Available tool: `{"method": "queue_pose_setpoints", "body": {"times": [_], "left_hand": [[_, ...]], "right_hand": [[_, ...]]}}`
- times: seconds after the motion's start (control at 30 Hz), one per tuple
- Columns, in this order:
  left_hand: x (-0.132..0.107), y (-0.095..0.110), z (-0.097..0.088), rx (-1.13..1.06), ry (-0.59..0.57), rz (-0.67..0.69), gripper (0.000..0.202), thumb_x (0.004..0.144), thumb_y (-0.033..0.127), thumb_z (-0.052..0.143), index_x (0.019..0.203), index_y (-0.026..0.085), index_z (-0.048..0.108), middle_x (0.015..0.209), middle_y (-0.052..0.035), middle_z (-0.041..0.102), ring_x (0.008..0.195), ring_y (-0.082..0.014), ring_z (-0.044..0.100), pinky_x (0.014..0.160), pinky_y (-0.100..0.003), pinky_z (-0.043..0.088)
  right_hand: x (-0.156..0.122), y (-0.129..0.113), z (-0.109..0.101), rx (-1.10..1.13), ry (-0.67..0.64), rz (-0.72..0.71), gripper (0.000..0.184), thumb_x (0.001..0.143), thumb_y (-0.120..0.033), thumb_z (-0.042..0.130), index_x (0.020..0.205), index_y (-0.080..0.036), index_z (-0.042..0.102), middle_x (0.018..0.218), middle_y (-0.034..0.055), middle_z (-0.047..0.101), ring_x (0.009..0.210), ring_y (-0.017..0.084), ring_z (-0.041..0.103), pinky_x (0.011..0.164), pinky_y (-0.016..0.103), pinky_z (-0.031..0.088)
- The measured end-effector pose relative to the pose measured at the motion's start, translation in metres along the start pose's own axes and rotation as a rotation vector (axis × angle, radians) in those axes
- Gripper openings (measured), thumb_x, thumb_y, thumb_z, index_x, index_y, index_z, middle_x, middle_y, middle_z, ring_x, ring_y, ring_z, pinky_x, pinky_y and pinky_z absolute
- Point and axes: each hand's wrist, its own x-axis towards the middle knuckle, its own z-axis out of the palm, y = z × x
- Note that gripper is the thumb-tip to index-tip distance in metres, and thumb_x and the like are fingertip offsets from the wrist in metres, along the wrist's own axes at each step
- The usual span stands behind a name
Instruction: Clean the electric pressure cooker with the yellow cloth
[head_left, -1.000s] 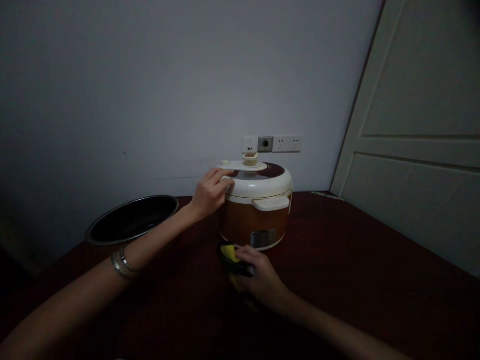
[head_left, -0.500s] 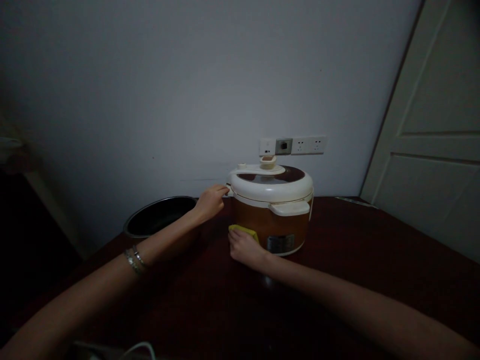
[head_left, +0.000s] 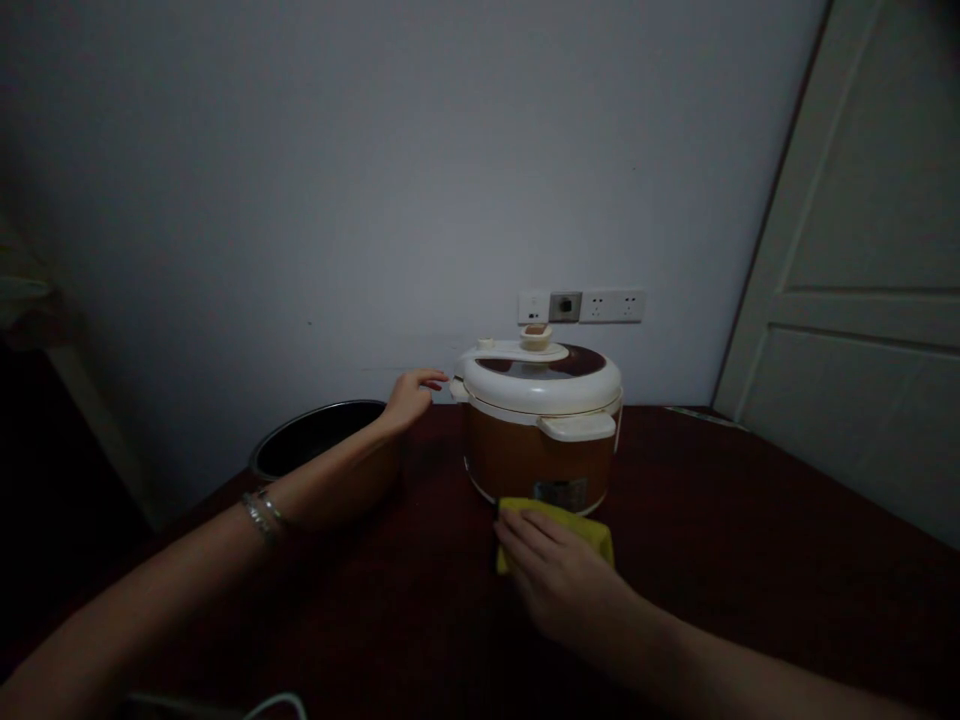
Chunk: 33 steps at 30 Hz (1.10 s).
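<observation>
An orange-brown rice cooker [head_left: 541, 455] with a cream lid [head_left: 543, 382] stands on the dark red table [head_left: 750, 560] near the wall. My left hand [head_left: 409, 398] hovers just left of the lid's rim, fingers apart, holding nothing. My right hand [head_left: 559, 575] lies flat on a yellow cloth [head_left: 581, 528], pressing it on the table right in front of the cooker's base.
A black inner pot [head_left: 315, 450] sits at the table's left back, behind my left forearm, which wears bracelets [head_left: 259, 515]. Wall sockets [head_left: 581, 306] are above the cooker. A white door [head_left: 862, 330] stands at the right. A white cable [head_left: 277, 705] lies at the bottom edge.
My right hand brought the yellow cloth from the cooker's left side down to the table in front of it. My left hand came off the lid's edge and now hovers beside it.
</observation>
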Motion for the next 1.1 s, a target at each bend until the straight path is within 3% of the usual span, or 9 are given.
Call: {"method": "queue_pose_setpoints", "body": {"times": [0.1, 0.2, 0.3, 0.43, 0.53, 0.67, 0.77, 0.87, 1.1], "left_hand": [[0.007, 0.003, -0.004, -0.104, 0.069, -0.127, 0.052, 0.051, 0.006, 0.036, 0.09, 0.01, 0.07, 0.101, -0.0134, 0.069, 0.084, -0.021, 0.064, 0.055, -0.027, 0.052], [0.011, 0.01, -0.004, -0.125, 0.093, -0.135, 0.049, 0.052, 0.008, 0.037, 0.087, 0.01, 0.07, 0.096, -0.0133, 0.069, 0.083, -0.0207, 0.064, 0.053, -0.025, 0.05], [0.011, 0.021, -0.001, -0.133, 0.097, -0.11, 0.046, 0.052, 0.009, 0.036, 0.083, 0.01, 0.07, 0.098, -0.0133, 0.069, 0.088, -0.0218, 0.062, 0.052, -0.024, 0.049], [0.004, 0.031, 0.005, -0.149, 0.104, -0.047, 0.042, 0.051, 0.009, 0.036, 0.074, 0.013, 0.071, 0.1, -0.0104, 0.069, 0.09, -0.0214, 0.061, 0.053, -0.025, 0.049], [0.002, 0.034, 0.011, -0.151, 0.097, 0.018, 0.04, 0.05, 0.008, 0.037, 0.069, 0.016, 0.07, 0.095, -0.0076, 0.07, 0.091, -0.0211, 0.06, 0.056, -0.026, 0.05], [0.015, 0.047, 0.023, -0.189, 0.244, 0.104, 0.036, 0.052, 0.005, 0.037, 0.066, 0.016, 0.068, 0.09, -0.0068, 0.069, 0.086, -0.0189, 0.061, 0.067, -0.031, 0.051], [0.026, 0.071, 0.034, -0.156, 0.449, 0.303, 0.03, 0.057, 0.002, 0.037, 0.061, 0.016, 0.064, 0.08, -0.0058, 0.067, 0.081, -0.0172, 0.06, 0.075, -0.034, 0.048], [0.02, 0.102, 0.048, -0.017, 0.517, 0.65, 0.027, 0.063, 0.001, 0.039, 0.059, 0.018, 0.06, 0.072, -0.0041, 0.062, 0.079, -0.0169, 0.056, 0.076, -0.035, 0.046], [-0.038, 0.121, 0.101, 0.408, 0.145, 1.251, 0.021, 0.075, 0.011, 0.047, 0.088, 0.016, 0.063, 0.089, -0.0087, 0.064, 0.086, -0.0214, 0.053, 0.075, -0.037, 0.046]], "right_hand": [[0.069, -0.009, -0.021, -0.051, 0.079, -0.11, 0.04, 0.086, -0.005, 0.04, 0.119, -0.012, 0.061, 0.129, 0.0097, 0.055, 0.127, 0.027, 0.044, 0.11, 0.047, 0.032], [0.109, 0.015, -0.017, -0.175, 0.118, -0.074, 0.04, 0.087, -0.003, 0.04, 0.122, -0.007, 0.058, 0.132, 0.0142, 0.053, 0.13, 0.028, 0.039, 0.109, 0.049, 0.031], [0.09, 0.043, 0.017, -0.318, 0.016, -0.137, 0.041, 0.083, 0.001, 0.044, 0.121, -0.005, 0.057, 0.134, 0.0165, 0.05, 0.131, 0.026, 0.038, 0.11, 0.041, 0.031], [0.019, 0.063, 0.056, -0.376, -0.062, -0.244, 0.035, 0.086, -0.003, 0.045, 0.118, -0.003, 0.059, 0.129, 0.0174, 0.055, 0.126, 0.024, 0.045, 0.106, 0.038, 0.038], [-0.004, 0.071, 0.044, -0.458, -0.07, -0.333, 0.035, 0.09, -0.008, 0.043, 0.122, -0.008, 0.057, 0.135, 0.0122, 0.051, 0.128, 0.023, 0.043, 0.107, 0.041, 0.037], [0.029, 0.079, 0.002, -0.512, -0.003, -0.448, 0.035, 0.094, -0.014, 0.04, 0.125, -0.004, 0.054, 0.133, 0.011, 0.053, 0.126, 0.021, 0.046, 0.108, 0.036, 0.037], [0.052, 0.08, -0.012, -0.483, 0.064, -0.414, 0.038, 0.095, -0.015, 0.039, 0.129, -0.001, 0.049, 0.132, 0.0123, 0.054, 0.126, 0.019, 0.046, 0.109, 0.033, 0.037], [0.035, 0.082, -0.007, -0.428, 0.013, -0.426, 0.037, 0.095, -0.015, 0.038, 0.129, -0.004, 0.049, 0.132, 0.0103, 0.054, 0.126, 0.018, 0.045, 0.109, 0.032, 0.037], [-0.067, 0.12, -0.026, -0.229, -0.181, -0.37, 0.037, 0.096, -0.013, 0.035, 0.129, -0.016, 0.051, 0.134, 0.0042, 0.052, 0.13, 0.013, 0.04, 0.112, 0.033, 0.03]]}}
